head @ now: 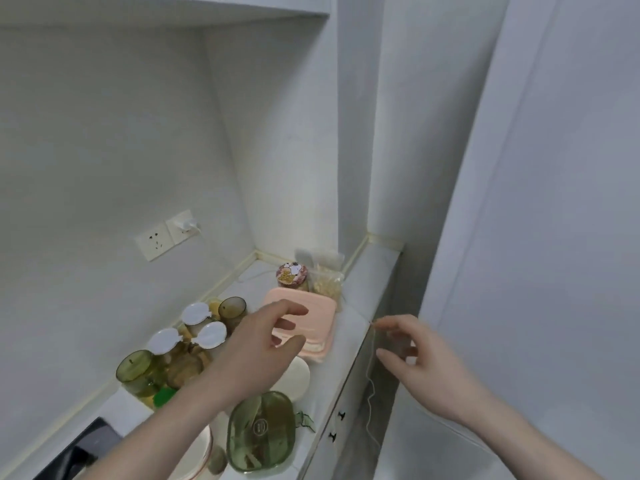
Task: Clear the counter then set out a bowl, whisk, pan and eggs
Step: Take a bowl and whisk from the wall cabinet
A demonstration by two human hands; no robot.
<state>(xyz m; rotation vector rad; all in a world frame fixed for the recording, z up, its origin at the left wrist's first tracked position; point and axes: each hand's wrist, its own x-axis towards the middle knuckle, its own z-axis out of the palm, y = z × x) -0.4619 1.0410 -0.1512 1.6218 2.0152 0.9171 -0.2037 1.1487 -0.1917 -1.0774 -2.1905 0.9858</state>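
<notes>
The counter (360, 306) is white and runs from near to far along the wall, and it is full of things. Both hands are up above it, held apart from each other. The left hand (256, 348) has its fingers loosely spread and holds nothing; it hangs over the pink box (311, 306), which sits in the middle of the counter. The right hand (412, 351) is off the right edge of the counter, with fingers loosely curled. Whether it holds the thin white cord (370, 375) hanging there is too hard to see. To the left of the pink box stand jars with white lids (197, 313), and green glass jars (135, 368) are close by them. Far behind the pink box is a jar with a cartoon lid (292, 273), and a clear bag of food (327, 285) is just beside it. Near the camera lies a green see-through box (261, 434). A white round lid (294, 375) sits between the green box and the pink box. On the wall at the left is a white plug socket (156, 239).
</notes>
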